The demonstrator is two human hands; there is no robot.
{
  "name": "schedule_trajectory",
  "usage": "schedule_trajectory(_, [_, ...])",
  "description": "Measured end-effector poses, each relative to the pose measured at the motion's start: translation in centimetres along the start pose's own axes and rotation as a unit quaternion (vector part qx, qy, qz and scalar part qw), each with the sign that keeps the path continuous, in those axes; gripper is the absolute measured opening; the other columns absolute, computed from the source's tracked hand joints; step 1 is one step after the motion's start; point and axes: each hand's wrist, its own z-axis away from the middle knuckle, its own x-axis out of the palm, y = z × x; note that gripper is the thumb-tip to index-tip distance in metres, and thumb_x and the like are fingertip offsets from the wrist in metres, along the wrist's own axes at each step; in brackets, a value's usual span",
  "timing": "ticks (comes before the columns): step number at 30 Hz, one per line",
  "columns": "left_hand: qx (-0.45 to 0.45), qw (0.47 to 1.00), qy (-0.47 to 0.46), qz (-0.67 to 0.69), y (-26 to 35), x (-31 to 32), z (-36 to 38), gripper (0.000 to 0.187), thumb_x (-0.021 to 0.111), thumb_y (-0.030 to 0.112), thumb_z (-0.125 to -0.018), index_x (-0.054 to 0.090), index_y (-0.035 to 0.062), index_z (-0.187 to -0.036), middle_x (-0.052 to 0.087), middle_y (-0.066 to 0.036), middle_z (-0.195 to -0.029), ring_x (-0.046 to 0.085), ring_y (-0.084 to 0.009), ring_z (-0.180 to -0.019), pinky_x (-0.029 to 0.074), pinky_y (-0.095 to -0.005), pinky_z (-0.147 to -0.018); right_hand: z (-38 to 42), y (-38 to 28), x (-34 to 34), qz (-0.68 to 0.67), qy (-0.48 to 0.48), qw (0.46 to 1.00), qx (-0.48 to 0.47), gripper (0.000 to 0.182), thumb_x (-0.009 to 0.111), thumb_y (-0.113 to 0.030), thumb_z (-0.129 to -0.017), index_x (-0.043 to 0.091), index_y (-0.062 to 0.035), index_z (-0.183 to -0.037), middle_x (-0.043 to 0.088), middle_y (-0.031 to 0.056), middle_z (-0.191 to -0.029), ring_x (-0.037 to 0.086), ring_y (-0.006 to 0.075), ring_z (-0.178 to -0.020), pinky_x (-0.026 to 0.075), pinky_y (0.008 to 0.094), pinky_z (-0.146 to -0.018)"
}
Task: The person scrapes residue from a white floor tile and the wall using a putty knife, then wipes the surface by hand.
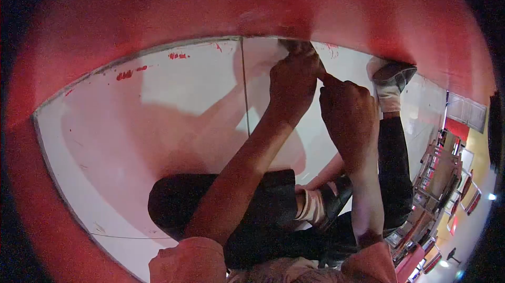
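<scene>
Both my hands meet at the foot of the red wall [221, 9], just above the white tiled floor [215, 83]. My left hand [294, 75] is closed, its fingers at a small dark item whose kind I cannot make out in the shadow. Lower and to the right, my right hand [347, 101] is closed too, thumb and forefinger pinched on what looks like the thin dark end of the same item. That end [321, 72] runs up toward my left fingers. Red paint smears [125, 75] dot the floor along the wall.
My legs are folded on the floor, with a dark shoe [394, 75] against the wall at right. A dark joint line [245, 88] crosses the tiles. Far right, wooden furniture [436, 172] and a pale door [466, 110] stand in the room.
</scene>
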Motion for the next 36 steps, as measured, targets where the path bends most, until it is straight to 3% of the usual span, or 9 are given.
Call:
schedule_trajectory(2, [-0.027, 0.996, -0.080, -0.009, 0.1, -0.4, -0.7, 0.004, 0.055, 0.011, -0.079, 0.058, 0.0102, -0.081, 0.062, -0.010, -0.089, 0.065, -0.0298, -0.079, 0.053, -0.0397, -0.063, -0.3, 0.2, -0.1, -0.002, 0.010, 1.000, 0.000, 0.028, 0.057, -0.015, -0.086, 0.066, -0.0170, -0.113, 0.064, 0.0179, -0.073, 0.065, 0.0341, -0.070, 0.053, 0.0455, -0.061])
schedule_trajectory(5, [0.001, 0.999, 0.021, 0.034, 0.2, 0.0, -0.3, 0.006, 0.061, 0.009, -0.072, 0.066, 0.0080, -0.070, 0.062, -0.016, -0.088, 0.066, -0.0313, -0.079, 0.054, -0.0419, -0.064, 0.0, -0.5, -0.8, 0.024, -0.012, 0.999, 0.018, 0.028, 0.057, -0.014, -0.086, 0.066, -0.0165, -0.112, 0.064, 0.0186, -0.074, 0.065, 0.0344, -0.069, 0.052, 0.0457, -0.062])
schedule_trajectory(11, [-0.009, 0.999, -0.028, 0.027, 0.8, -0.7, -0.3, 0.002, 0.063, 0.008, -0.071, 0.064, 0.0074, -0.070, 0.063, -0.015, -0.084, 0.065, -0.0307, -0.077, 0.053, -0.0420, -0.065, 0.5, -0.9, -1.1, 0.044, -0.010, 0.999, 0.022, 0.028, 0.056, -0.014, -0.086, 0.065, -0.0170, -0.113, 0.064, 0.0177, -0.073, 0.065, 0.0353, -0.069, 0.052, 0.0461, -0.062])
schedule_trajectory(17, [-0.002, 0.998, 0.028, 0.048, 0.1, -0.2, -0.4, 0.002, 0.063, 0.008, -0.070, 0.062, 0.0064, -0.070, 0.062, -0.015, -0.080, 0.065, -0.0312, -0.076, 0.053, -0.0417, -0.063, 0.5, -1.4, -1.3, 0.020, -0.001, 1.000, 0.023, 0.024, 0.054, -0.013, -0.087, 0.067, -0.0122, -0.107, 0.064, 0.0189, -0.072, 0.065, 0.0352, -0.070, 0.052, 0.0461, -0.063])
schedule_trajectory(24, [-0.005, 1.000, -0.002, -0.005, 0.2, -0.6, -0.3, 0.004, 0.063, 0.009, -0.070, 0.062, 0.0058, -0.068, 0.061, -0.016, -0.077, 0.065, -0.0315, -0.072, 0.053, -0.0423, -0.060, 0.2, -1.1, -0.9, 0.026, -0.032, 0.999, 0.025, 0.028, 0.054, -0.012, -0.086, 0.065, -0.0132, -0.112, 0.064, 0.0198, -0.074, 0.066, 0.0352, -0.071, 0.053, 0.0460, -0.064])
schedule_trajectory(27, [0.006, 0.999, 0.034, 0.025, -0.2, -0.7, -0.7, 0.003, 0.063, 0.008, -0.069, 0.062, 0.0064, -0.068, 0.062, -0.013, -0.076, 0.065, -0.0308, -0.072, 0.053, -0.0411, -0.060, -0.5, -1.2, -0.6, -0.002, -0.024, 0.999, 0.040, 0.027, 0.056, -0.013, -0.086, 0.065, -0.0130, -0.111, 0.064, 0.0192, -0.076, 0.065, 0.0351, -0.072, 0.053, 0.0458, -0.064])
schedule_trajectory(30, [-0.038, 0.998, -0.058, 0.009, 0.2, -1.5, -0.6, 0.015, 0.058, 0.013, -0.077, 0.065, 0.0093, -0.089, 0.067, -0.010, -0.088, 0.066, -0.0294, -0.083, 0.054, -0.0387, -0.072, 0.1, -1.0, -0.8, -0.003, -0.023, 0.999, 0.022, 0.027, 0.057, -0.014, -0.086, 0.065, -0.0139, -0.112, 0.064, 0.0189, -0.077, 0.065, 0.0354, -0.072, 0.053, 0.0460, -0.064])
schedule_trajectory(33, [0.025, 0.997, 0.054, 0.049, -0.8, -1.1, -0.2, 0.018, 0.058, 0.014, -0.078, 0.067, 0.0097, -0.093, 0.068, -0.009, -0.091, 0.067, -0.0280, -0.085, 0.054, -0.0381, -0.076, -0.1, -2.1, -0.5, 0.019, -0.015, 0.999, 0.033, 0.027, 0.056, -0.013, -0.086, 0.065, -0.0142, -0.112, 0.064, 0.0188, -0.076, 0.065, 0.0356, -0.072, 0.053, 0.0467, -0.064])
schedule_trajectory(36, [-0.038, 0.996, -0.083, 0.025, -0.6, -1.7, -0.9, 0.023, 0.059, 0.014, -0.078, 0.068, 0.0101, -0.098, 0.069, -0.009, -0.097, 0.067, -0.0274, -0.088, 0.053, -0.0374, -0.080, 0.4, -1.7, -0.7, 0.014, -0.030, 0.999, 0.032, 0.028, 0.056, -0.013, -0.086, 0.065, -0.0147, -0.112, 0.064, 0.0183, -0.076, 0.065, 0.0356, -0.072, 0.052, 0.0471, -0.065])
